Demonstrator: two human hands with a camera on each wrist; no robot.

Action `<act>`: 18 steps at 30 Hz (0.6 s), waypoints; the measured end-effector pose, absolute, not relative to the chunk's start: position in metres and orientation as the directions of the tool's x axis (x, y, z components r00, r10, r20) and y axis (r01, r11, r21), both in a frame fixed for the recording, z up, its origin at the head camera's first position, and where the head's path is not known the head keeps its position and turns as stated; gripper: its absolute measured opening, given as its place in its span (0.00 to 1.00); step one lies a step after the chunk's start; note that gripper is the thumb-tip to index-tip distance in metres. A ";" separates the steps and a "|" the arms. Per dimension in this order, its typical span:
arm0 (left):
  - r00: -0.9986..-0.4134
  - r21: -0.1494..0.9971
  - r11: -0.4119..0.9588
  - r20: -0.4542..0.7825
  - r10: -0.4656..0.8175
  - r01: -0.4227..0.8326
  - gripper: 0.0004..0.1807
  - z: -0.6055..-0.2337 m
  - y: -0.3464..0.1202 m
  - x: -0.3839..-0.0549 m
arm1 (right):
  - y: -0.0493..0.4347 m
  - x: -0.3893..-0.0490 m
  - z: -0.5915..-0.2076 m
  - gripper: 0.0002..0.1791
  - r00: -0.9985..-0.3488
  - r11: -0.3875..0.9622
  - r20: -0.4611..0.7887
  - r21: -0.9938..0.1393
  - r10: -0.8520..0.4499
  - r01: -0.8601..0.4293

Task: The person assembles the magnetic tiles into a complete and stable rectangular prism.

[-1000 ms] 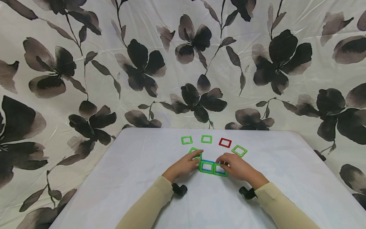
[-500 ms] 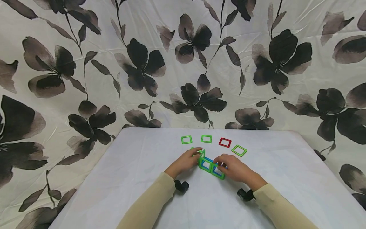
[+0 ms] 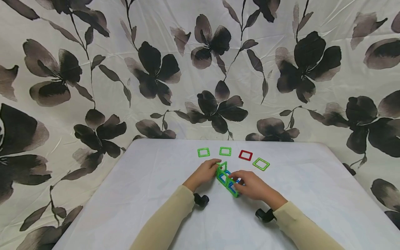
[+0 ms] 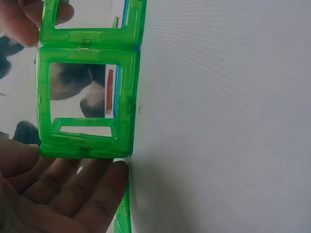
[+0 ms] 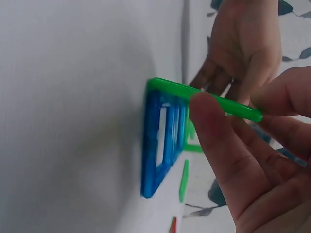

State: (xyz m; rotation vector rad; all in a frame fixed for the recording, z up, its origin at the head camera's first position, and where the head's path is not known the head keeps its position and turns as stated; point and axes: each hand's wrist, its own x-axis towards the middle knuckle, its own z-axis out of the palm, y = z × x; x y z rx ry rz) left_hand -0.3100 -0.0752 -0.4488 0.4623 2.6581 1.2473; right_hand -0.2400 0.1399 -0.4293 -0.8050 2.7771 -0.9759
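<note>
Green translucent plastic, open square frames: joined assembly (image 3: 227,182), set mid-bench (image 3: 147,198); clock positions are read from it in the head view. Two green frames are stood upright, edge to edge; blue frames (image 5: 150,145) are set low behind them, against the bench. A further green end frame (image 4: 82,121) is seen through the near opening, at an angle to the row. A green piece (image 4: 124,213) is partly hidden below the left hand.

Left hand (image 3: 204,172), at 10 o'clock: fingers almost straight, laid against the assembly's end, not wrapped round it.

Right hand (image 3: 253,185), at 3 o'clock: an upright green frame is pinched between thumb and fingers.

Loose stock, flat and apart: green frame (image 3: 204,156), between 10 and 11 o'clock; second green frame (image 3: 225,155), 12; red frame (image 3: 244,159), 1; lime-green frame (image 3: 258,167), 2.

Step in hand, as judged: the joined row is being steadied and set in position from both ends. Next move, as judged: the pinch is to be kept light and both ends supported together, so that the seams are not parted; a loose frame may then be fetched.
</note>
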 end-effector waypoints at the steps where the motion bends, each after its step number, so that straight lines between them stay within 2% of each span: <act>1: -0.939 0.767 0.606 -0.017 0.344 0.208 0.22 -0.448 -0.075 -0.311 | 0.138 -0.240 -0.430 0.19 -0.861 0.648 0.076 -0.626 -0.502 -0.434; 9: -0.946 0.758 0.609 0.031 0.323 0.233 0.20 -0.447 -0.070 -0.315 | 0.127 -0.239 -0.439 0.26 -0.882 0.545 0.052 -0.769 -0.468 -0.335; 18: -0.964 0.769 0.607 0.048 0.262 0.202 0.17 -0.448 -0.065 -0.321 | 0.114 -0.238 -0.443 0.29 -0.923 0.555 0.025 -0.793 -0.384 -0.252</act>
